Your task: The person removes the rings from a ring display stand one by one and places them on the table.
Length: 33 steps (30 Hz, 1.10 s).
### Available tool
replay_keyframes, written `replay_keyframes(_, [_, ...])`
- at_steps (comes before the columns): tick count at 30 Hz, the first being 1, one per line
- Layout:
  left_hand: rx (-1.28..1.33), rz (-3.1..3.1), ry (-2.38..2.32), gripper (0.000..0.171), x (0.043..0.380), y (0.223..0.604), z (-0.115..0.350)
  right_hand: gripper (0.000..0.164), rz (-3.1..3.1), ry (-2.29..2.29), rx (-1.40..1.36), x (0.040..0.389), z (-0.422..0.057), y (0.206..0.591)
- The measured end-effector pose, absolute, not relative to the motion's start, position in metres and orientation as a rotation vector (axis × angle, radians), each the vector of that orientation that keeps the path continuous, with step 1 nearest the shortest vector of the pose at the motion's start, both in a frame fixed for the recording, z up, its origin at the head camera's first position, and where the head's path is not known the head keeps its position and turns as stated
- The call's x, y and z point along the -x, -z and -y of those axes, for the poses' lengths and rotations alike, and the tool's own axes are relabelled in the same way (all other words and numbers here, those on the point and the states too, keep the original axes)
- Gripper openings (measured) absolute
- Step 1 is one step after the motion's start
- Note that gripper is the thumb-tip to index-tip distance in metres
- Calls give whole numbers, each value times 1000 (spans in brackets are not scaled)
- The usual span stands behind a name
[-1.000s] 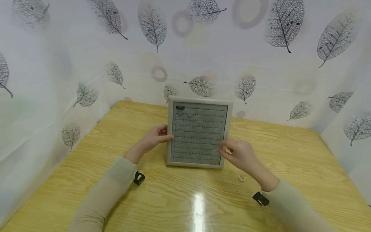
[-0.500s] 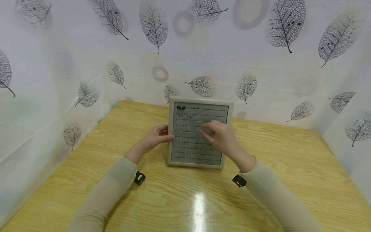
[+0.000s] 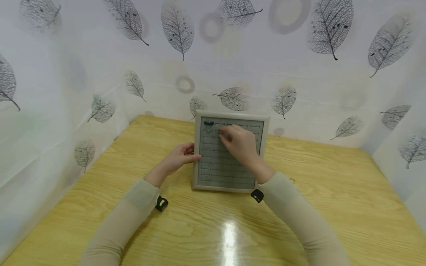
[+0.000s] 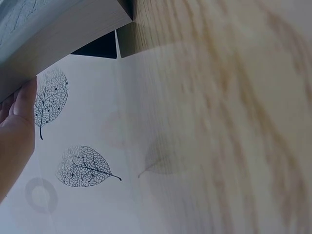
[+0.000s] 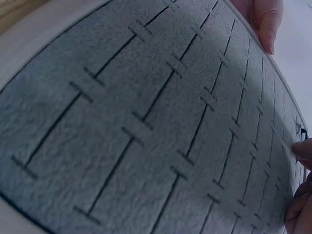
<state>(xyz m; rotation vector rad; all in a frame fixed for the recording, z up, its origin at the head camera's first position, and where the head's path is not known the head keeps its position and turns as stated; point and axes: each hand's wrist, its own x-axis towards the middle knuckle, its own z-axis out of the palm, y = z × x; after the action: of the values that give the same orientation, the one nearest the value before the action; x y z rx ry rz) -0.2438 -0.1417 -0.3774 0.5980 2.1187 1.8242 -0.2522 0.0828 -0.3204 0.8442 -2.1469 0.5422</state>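
A framed ring display board with rows of slits in grey padding stands tilted back on the table. My left hand grips its left edge, thumb in front and fingers behind. In the left wrist view, part of the left hand shows against the frame's side. A dark ring sits in the top-left slot, with a thin pale ring just below. My right hand has its thumb and forefinger close together at the second row's second slot. Whether a ring is between those fingertips is hidden.
A small gold-coloured ring lies on the wooden table behind the right sleeve and is partly covered. A leaf-patterned cloth hangs behind and along both sides of the table.
My right hand has travelled up and left across the board, from its lower right edge to the second row. The left hand keeps its grip on the frame.
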Motion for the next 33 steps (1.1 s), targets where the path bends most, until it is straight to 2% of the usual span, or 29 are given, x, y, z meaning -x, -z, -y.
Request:
replay_keyframes(18, [-591,-2112,-1821,51,246,380,141,4,2079,-551,-828,256,-78,325])
replay_keyframes(33, [-608,-2106,-1828,56,245,381,143,8,2021,-753,-933,256,-85,327])
